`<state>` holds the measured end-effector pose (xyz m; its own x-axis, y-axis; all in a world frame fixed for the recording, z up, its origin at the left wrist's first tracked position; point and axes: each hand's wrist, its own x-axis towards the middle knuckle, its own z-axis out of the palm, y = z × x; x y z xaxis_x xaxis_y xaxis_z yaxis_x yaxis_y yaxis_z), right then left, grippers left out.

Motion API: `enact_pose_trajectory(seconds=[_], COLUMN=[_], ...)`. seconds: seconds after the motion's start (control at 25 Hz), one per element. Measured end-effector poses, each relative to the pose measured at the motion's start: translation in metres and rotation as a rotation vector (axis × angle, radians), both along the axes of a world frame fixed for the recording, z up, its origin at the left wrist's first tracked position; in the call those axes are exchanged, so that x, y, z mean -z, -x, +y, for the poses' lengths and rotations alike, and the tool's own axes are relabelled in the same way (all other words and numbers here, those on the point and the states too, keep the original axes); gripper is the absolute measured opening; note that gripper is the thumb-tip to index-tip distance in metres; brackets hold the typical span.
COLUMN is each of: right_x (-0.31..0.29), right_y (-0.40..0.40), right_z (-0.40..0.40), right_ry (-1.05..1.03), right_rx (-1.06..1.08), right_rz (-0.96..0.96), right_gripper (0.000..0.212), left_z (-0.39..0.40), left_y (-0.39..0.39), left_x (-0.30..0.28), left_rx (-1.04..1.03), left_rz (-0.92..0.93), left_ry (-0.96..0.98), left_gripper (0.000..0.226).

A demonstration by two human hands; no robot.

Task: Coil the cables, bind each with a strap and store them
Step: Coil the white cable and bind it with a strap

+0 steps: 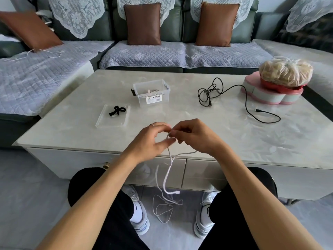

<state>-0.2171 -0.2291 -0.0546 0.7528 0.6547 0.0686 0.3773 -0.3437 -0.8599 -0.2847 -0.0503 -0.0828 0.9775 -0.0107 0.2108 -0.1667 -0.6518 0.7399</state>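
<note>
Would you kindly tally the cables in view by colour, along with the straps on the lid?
White cables: 3 (held, in the box, on the sofa)
Black cables: 1
Black straps on the lid: 2
Total: 6

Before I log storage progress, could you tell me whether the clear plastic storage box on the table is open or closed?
Open: the clear plastic storage box has no lid on; its clear lid lies on the table beside it.
</note>
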Motion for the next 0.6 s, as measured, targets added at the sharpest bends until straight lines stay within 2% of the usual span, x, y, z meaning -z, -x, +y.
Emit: enact_pose_trajectory(seconds=[0.04,0.12,0.24,0.32,0.4,0.48,0.6], right_x=[0.000,0.000,0.004,0.006,0.005,0.004,0.005], right_y=[-0.002,-0.010,-0.027,-0.030,-0.028,-0.026,-0.036], right_z=[0.003,-0.002,-0.030,-0.035,-0.022,-0.006,-0.004], right_ry=[-0.015,-0.010,0.012,0.027,0.012,-0.022,-0.054], right_rx=[0.009,0.088,0.200,0.203,0.146,0.081,0.065], right_rz=[-0.006,0.006,0.071,0.062,0.045,0.020,0.046], right_gripper=[0.014,0.012,0.014,0.014,0.015,0.017,0.014], left_z=[-0.004,0.004,0.035,0.035,0.017,-0.001,0.002], left_y=[-0.005,-0.013,-0.010,-0.007,-0.015,-0.026,-0.041], left_x=[-0.005,-0.008,-0.007,-0.008,-0.009,-0.014,-0.017], left_rx=[-0.015,-0.117,-0.263,-0.191,-0.032,0.041,0.014], left_rz=[-0.052,-0.082,-0.043,0.085,0.222,0.220,0.180], left_ry=[-0.031,-0.040,0.185,0.166,0.178,0.176,0.143], left_gripper=[0.011,0.017,0.017,0.008,0.011,0.006,0.016])
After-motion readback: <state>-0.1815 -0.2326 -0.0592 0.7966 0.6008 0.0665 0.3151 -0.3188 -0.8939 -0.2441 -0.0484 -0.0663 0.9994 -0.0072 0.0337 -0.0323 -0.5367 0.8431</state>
